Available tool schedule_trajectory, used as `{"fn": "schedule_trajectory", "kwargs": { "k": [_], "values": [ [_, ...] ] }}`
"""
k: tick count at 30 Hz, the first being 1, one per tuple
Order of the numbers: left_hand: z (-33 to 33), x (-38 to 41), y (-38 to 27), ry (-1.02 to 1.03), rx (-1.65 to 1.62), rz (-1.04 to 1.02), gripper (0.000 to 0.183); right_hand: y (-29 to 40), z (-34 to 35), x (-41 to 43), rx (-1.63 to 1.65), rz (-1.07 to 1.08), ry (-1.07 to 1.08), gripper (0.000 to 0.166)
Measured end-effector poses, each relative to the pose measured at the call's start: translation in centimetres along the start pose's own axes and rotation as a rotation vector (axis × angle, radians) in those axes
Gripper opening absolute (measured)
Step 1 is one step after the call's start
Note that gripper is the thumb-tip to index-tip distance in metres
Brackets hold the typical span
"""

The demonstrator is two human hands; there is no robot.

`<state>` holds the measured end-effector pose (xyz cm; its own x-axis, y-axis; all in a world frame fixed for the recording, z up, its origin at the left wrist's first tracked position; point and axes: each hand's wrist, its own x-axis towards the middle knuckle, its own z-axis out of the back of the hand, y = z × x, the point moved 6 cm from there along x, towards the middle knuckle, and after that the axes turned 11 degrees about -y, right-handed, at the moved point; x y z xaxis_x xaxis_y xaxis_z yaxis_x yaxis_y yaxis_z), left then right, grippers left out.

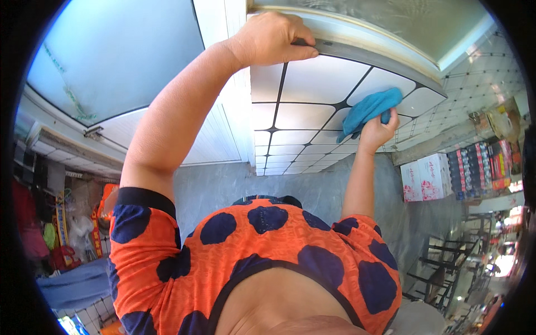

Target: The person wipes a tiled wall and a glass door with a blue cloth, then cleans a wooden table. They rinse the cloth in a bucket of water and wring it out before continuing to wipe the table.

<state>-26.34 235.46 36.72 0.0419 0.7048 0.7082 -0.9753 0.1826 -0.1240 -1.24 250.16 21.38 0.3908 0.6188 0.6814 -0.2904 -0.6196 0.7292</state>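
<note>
A blue-teal cloth (368, 109) is gripped in my right hand (379, 130) and lies against a wall of white tiles (322, 79) with dark joints. Higher up and to the left, my left hand (276, 39) rests on the grey ledge (356, 50) along the top of the tiles. Its fingers curl over the ledge, close to something small and dark between thumb and forefinger that I cannot make out. Behind the ledge runs the pale frame (377, 33) of a glass pane (402, 16).
A white door (209, 134) with frosted glass (121, 54) stands at the left. Cardboard boxes (427, 178) and stacked packages (469, 167) sit on the right. Dark metal racks or chairs (444, 264) stand lower right. Hanging goods and bags (75, 226) fill the lower left.
</note>
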Motion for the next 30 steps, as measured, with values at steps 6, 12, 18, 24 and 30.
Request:
{"fn": "schedule_trajectory", "kwargs": {
  "k": [6,12,18,24,30],
  "values": [
    [0.0,0.1,-0.3,0.009,-0.051,0.021,0.017,-0.1,0.4,-1.0,-0.088,-0.022,-0.002,0.027],
    [0.1,0.1,0.0,0.099,-0.046,0.121,0.019,-0.1,0.5,-2.1,-0.083,0.030,-0.009,0.028],
    [-0.3,0.2,-0.4,-0.059,-0.100,0.080,0.027,2.4,0.2,-4.4,-0.055,0.075,-0.002,0.033],
    [1.2,-0.5,0.9,-0.299,-0.026,0.033,0.016,12.2,-3.2,-9.9,0.233,0.513,0.403,0.040],
    [2.4,0.7,-2.6,-0.420,0.234,0.011,0.015,4.5,-1.4,-2.5,0.226,0.438,0.296,0.040]
  ]
}}
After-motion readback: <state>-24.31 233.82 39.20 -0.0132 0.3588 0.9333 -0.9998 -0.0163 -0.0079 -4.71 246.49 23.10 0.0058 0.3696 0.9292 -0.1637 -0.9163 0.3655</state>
